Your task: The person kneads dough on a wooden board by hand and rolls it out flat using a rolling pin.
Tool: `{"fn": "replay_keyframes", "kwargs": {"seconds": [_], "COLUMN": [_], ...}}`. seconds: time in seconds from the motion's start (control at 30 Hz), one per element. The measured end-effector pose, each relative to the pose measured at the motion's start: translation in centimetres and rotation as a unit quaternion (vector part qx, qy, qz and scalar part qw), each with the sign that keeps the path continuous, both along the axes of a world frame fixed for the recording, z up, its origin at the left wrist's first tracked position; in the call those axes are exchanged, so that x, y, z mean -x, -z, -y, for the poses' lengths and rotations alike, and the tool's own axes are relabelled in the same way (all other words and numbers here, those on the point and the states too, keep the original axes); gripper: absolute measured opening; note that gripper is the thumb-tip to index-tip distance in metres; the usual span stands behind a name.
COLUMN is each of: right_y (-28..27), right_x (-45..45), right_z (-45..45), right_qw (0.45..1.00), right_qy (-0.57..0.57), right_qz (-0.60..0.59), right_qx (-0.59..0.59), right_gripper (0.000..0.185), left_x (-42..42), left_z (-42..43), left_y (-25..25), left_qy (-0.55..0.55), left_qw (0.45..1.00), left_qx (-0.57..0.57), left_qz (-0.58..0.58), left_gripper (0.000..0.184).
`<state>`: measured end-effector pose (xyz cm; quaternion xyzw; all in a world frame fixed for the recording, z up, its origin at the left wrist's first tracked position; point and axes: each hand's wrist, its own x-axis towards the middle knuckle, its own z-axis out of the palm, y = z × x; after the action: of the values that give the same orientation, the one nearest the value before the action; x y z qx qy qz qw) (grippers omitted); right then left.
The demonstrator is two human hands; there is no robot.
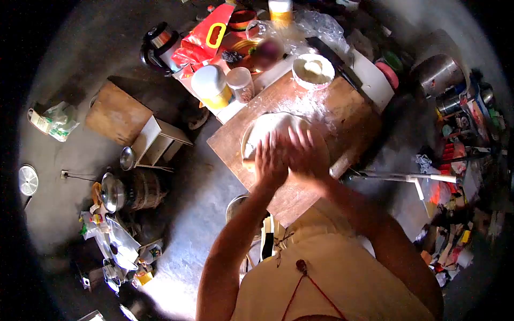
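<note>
My left hand [270, 160] and my right hand [304, 155] lie side by side on a wide, round, pale sheet of dough [276, 122]. The fingers of both are stretched out and flat, pointing away from me. Under the dough is a wooden board [227, 142] dusted with white flour. At the board's right edge, close to my right hand, lies what looks like a wooden rolling pin [348, 159]. A white bowl [312, 84] with pale contents stands near the far corner of the board. My hands and wrists hide the near part of the dough.
Beyond the board stand a white-lidded tub [210, 80], a clear jar [240, 84], a red bag [206, 37] and a thermos [160, 43]. A dark, long blade-like object [334, 61] lies at the back right. Left on the floor is a small cabinet [155, 142].
</note>
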<state>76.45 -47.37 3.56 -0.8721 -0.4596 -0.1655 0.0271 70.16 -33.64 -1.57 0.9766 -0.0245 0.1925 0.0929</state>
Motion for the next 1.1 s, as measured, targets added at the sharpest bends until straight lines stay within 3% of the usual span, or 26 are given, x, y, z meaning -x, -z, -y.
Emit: {"fn": "replay_keyframes", "kwargs": {"seconds": [0.03, 0.13, 0.17, 0.23, 0.3, 0.33, 0.37, 0.43, 0.5, 0.53, 0.57, 0.63, 0.7, 0.73, 0.77, 0.83, 0.9, 0.93, 0.97, 1.0, 1.03, 1.1], "right_y": [2.4, 1.2, 1.4, 1.9, 2.3, 0.4, 0.6, -0.2, 2.5, 3.4, 1.4, 1.5, 1.7, 1.9, 2.4, 0.2, 1.1, 2.4, 1.9, 1.5, 0.2, -0.9], "right_x": [-2.4, -4.0, -3.1, 0.8, 5.3, 8.2, 9.8, 9.5, 6.0, 3.8, 2.0, -1.1, -0.3, 1.6, 3.8, 8.6, 8.2, 5.3, 2.3, -0.6, -2.8, -3.4], "right_z": [-0.7, -1.2, -1.0, 0.3, 2.5, 3.6, 4.4, 3.9, 2.0, 1.6, 0.6, -0.6, -0.3, 0.4, 1.5, 4.4, 4.1, 2.6, 1.5, 0.5, 0.0, -0.6], "right_qw": [0.999, 0.998, 0.999, 0.996, 0.970, 0.956, 0.956, 0.947, 0.975, 0.981, 0.990, 0.996, 0.997, 0.996, 0.986, 0.948, 0.958, 0.977, 0.986, 0.992, 0.993, 0.992], "right_qy": [0.007, -0.018, -0.012, 0.004, -0.036, -0.018, -0.048, -0.038, -0.014, -0.009, 0.015, 0.012, 0.022, 0.024, 0.002, -0.042, -0.038, -0.038, -0.020, -0.001, 0.004, -0.005], "right_qz": [-0.018, -0.036, -0.031, -0.089, -0.228, -0.292, -0.282, -0.314, -0.212, -0.194, -0.141, -0.071, -0.078, -0.048, -0.156, -0.316, -0.282, -0.203, -0.163, -0.124, -0.091, -0.104], "right_qx": [-0.034, -0.050, -0.021, 0.006, 0.082, -0.011, -0.068, -0.047, 0.063, -0.006, 0.012, -0.057, -0.018, 0.065, 0.055, -0.020, -0.025, 0.042, 0.007, -0.028, -0.077, -0.066], "right_gripper": [0.055, 0.056, 0.057, 0.060, 0.071, 0.076, 0.079, 0.073, 0.064, 0.061, 0.058, 0.053, 0.057, 0.059, 0.066, 0.084, 0.081, 0.075, 0.067, 0.061, 0.062, 0.061], "left_x": [-2.5, -4.1, -3.4, 1.2, 6.3, 8.6, 10.2, 10.3, 7.1, 5.0, 2.7, -1.0, 0.0, 1.9, 4.6, 9.5, 8.9, 6.8, 3.9, 0.6, -1.8, -3.5], "left_z": [-0.7, -0.9, -0.9, -0.3, 1.5, 2.4, 2.9, 3.5, 3.0, 2.0, 1.4, 0.7, 1.0, 1.4, 2.1, 3.5, 3.4, 2.6, 1.3, 0.4, -0.5, -1.6], "left_y": [0.6, -2.7, -0.3, -0.1, -2.4, -5.0, -5.5, -4.8, -3.6, -1.7, -1.3, -2.4, -1.8, -2.1, -2.7, -3.5, -3.9, -2.7, -1.6, -2.3, -3.6, -5.7], "left_qy": [-0.017, -0.025, -0.027, 0.048, 0.044, 0.043, 0.036, 0.018, -0.003, 0.000, -0.007, -0.043, -0.012, 0.010, 0.032, 0.034, 0.025, 0.016, 0.004, -0.038, -0.045, -0.013], "left_qw": [1.000, 0.987, 0.993, 0.998, 0.990, 0.977, 0.967, 0.969, 0.983, 0.990, 0.998, 0.993, 0.995, 0.990, 0.981, 0.974, 0.979, 0.988, 0.998, 0.989, 0.992, 0.997], "left_qx": [-0.009, -0.009, -0.081, -0.044, -0.043, 0.013, 0.041, 0.049, -0.037, 0.125, 0.056, 0.074, -0.056, -0.053, -0.049, 0.077, 0.045, -0.074, -0.011, 0.121, 0.099, 0.030], "left_qz": [0.006, -0.158, -0.081, 0.005, -0.127, -0.207, -0.250, -0.240, -0.179, -0.068, -0.035, -0.079, -0.076, -0.129, -0.182, -0.210, -0.196, -0.137, -0.064, -0.073, -0.057, -0.070], "left_gripper": [0.046, 0.049, 0.049, 0.048, 0.060, 0.064, 0.065, 0.064, 0.059, 0.055, 0.050, 0.049, 0.050, 0.053, 0.056, 0.064, 0.069, 0.067, 0.068, 0.068, 0.068, 0.067]}}
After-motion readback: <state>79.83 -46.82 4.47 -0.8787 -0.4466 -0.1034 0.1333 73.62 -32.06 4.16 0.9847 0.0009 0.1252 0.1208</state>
